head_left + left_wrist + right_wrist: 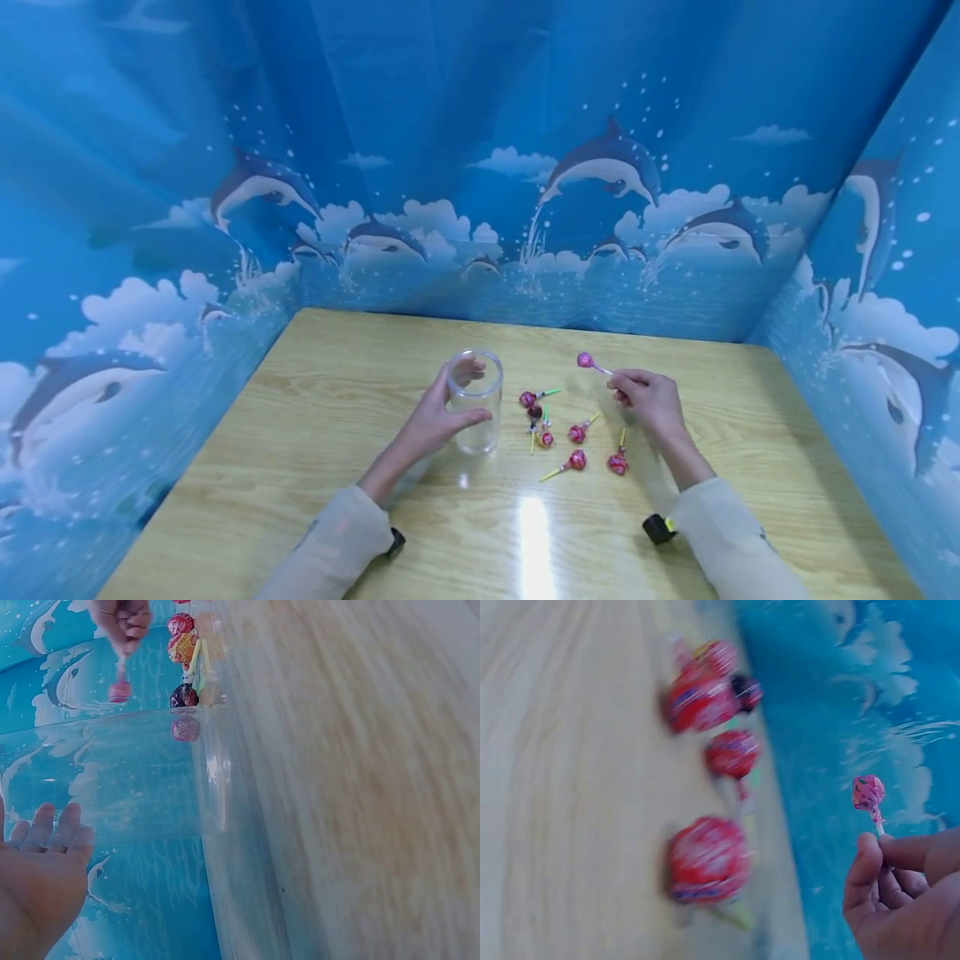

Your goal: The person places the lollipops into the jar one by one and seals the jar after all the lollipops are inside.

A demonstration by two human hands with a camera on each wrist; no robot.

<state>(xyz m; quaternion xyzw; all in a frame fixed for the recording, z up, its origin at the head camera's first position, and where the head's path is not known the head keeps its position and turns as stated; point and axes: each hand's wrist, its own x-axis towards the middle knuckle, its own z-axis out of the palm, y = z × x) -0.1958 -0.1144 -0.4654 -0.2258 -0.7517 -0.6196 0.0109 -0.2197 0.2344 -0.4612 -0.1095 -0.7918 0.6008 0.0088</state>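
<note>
My left hand (435,417) is around a clear plastic jar (486,433) that stands upright on the table, thumb on the near side and fingers on the far side. In the left wrist view, its fingers (56,829) lie along the transparent wall. My right hand (651,402) pinches the white stick of a pink-wrapped lollipop (585,360) between thumb and fingertips. The candy end points left toward the jar, above the table. Between the hands lie several lollipops, among them a red one (618,464), another red one (576,459) and a dark one (535,411).
The wood-grain table (360,350) has blue curtains (450,167) with dolphins behind it and at both sides. A bright light reflection (536,542) shows near the front. Black wrist devices sit at both sleeves, one by the right sleeve (727,533).
</note>
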